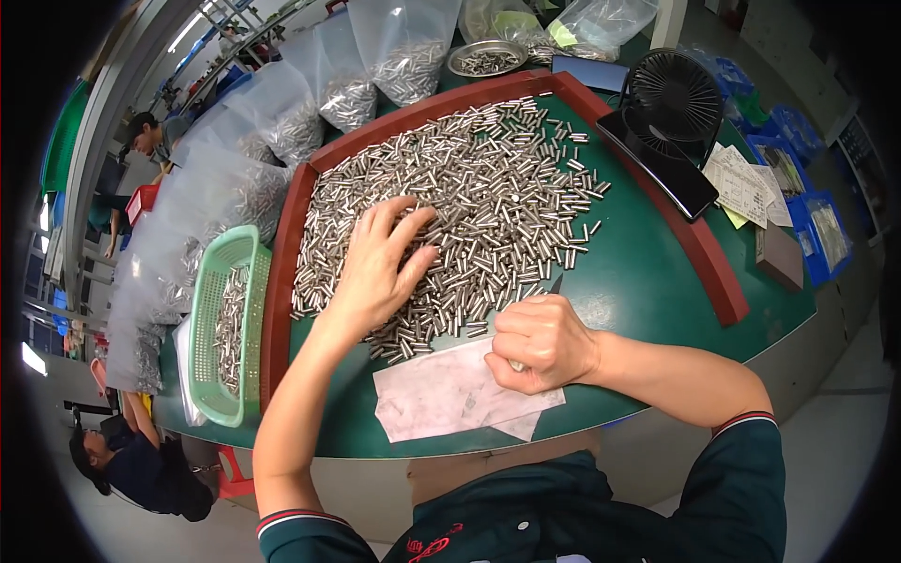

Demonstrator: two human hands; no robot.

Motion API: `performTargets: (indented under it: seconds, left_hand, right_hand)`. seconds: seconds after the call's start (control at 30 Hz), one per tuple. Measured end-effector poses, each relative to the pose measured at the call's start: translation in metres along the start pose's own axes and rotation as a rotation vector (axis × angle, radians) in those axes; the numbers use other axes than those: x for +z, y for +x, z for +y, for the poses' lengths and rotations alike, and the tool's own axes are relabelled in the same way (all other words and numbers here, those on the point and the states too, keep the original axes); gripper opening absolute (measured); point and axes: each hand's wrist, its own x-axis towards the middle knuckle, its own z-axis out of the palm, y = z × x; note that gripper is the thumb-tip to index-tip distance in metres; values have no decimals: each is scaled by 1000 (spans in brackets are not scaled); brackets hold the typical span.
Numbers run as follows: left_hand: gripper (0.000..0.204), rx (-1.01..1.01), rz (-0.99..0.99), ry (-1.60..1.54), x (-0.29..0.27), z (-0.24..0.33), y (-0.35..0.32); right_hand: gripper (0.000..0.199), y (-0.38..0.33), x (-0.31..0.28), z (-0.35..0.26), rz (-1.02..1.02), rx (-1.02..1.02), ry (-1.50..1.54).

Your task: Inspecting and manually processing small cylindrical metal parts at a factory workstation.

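A wide heap of small shiny metal pins (pixel 488 188) covers much of the green tabletop. My left hand (pixel 375 267) rests on the heap's near left part, palm down with its fingers apart and curved onto the pins. In my right hand (pixel 542 345), closed in a fist near the front edge, is a thin pointed tool (pixel 557 284). Its dark tip sticks out toward the pins; the rest is mostly hidden by the fingers, so I cannot tell its exact kind. Under that fist lies a stained whitish cloth (pixel 441 392), its far edge close to the nearest pins.
A dark red raised frame (pixel 282 253) borders the heap. A green basket (pixel 201 328) of pins stands at left, with pin-filled plastic bags (pixel 410 66) behind. On the right are a black fan (pixel 674 98), a phone (pixel 680 183), papers (pixel 741 183) and blue bins (pixel 826 235).
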Motion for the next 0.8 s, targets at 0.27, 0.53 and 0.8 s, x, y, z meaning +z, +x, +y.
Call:
performTargets:
  seconds: [0.27,0.53,0.8]
  left_hand:
    - [62,-84,-117,111,-1,4,-36]
    - [56,-88,-41,17,-5,-2,-35]
    - [29,-137,206,-106,-7,-32,4]
  right_hand:
    - [23,6,-4,1,41,-46,-45]
    - [25,5,-4,6,65,-50,-32]
    - [28,2,-3,9,31,-40,1]
